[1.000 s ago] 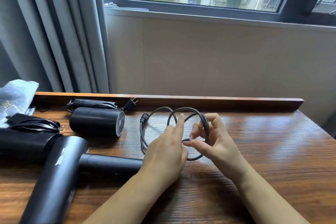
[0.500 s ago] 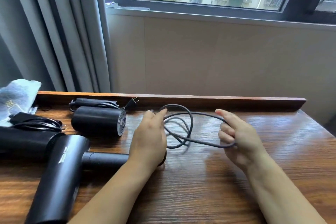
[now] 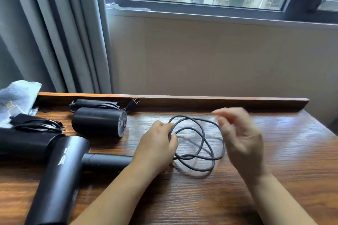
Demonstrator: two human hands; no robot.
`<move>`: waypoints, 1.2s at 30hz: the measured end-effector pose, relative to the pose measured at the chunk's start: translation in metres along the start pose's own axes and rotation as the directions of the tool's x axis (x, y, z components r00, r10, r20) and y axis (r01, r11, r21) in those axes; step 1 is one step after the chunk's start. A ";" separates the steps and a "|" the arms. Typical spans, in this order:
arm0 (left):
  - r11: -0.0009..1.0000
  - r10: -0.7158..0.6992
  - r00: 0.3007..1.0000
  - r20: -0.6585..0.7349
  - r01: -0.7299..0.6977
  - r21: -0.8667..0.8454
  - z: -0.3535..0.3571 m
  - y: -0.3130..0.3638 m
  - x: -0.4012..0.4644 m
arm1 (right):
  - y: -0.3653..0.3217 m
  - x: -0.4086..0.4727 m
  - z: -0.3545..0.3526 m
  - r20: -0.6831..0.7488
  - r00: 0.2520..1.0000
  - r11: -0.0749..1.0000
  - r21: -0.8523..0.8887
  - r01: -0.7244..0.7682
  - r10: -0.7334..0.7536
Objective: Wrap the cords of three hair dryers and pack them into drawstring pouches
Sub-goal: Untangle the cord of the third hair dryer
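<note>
Head view: the left hand (image 3: 157,144) curls its fingers round the thin black power cord (image 3: 201,144), pinching the strands where the loose loops gather; the loops lie on the brown wooden table (image 3: 274,179) between both hands; the right hand (image 3: 239,139) is blurred, fingers loosely spread, apparently gripping nothing; the cord's black matte hair dryer (image 3: 60,173) lies at the left.
</note>
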State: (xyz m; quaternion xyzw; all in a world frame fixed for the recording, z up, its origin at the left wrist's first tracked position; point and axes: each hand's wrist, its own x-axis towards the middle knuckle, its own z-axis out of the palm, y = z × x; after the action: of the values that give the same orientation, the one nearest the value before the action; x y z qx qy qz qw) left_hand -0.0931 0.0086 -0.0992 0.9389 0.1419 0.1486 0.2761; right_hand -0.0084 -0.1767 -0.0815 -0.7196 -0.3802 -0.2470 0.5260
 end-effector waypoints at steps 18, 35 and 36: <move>0.739 -0.153 0.982 0.114 0.190 -0.646 -0.001 0.009 0.002 | 0.005 -0.010 0.027 0.688 0.601 0.895 -0.169 -0.413 0.407; 0.836 -0.071 0.997 -0.026 0.045 -0.547 -0.003 0.006 0.000 | 0.006 0.011 0.010 0.491 0.644 0.243 0.651 -0.719 0.587; 0.838 -0.083 0.996 -0.030 0.053 -0.543 -0.003 0.006 0.001 | 0.007 0.015 0.004 0.481 0.646 0.137 0.730 -0.670 0.593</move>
State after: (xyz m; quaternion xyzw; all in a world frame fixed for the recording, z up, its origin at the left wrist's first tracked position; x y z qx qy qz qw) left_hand -0.0923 0.0052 -0.0934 0.8129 0.1345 0.1974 0.5311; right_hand 0.0057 -0.1698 -0.0751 -0.4447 -0.1296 0.2540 0.8491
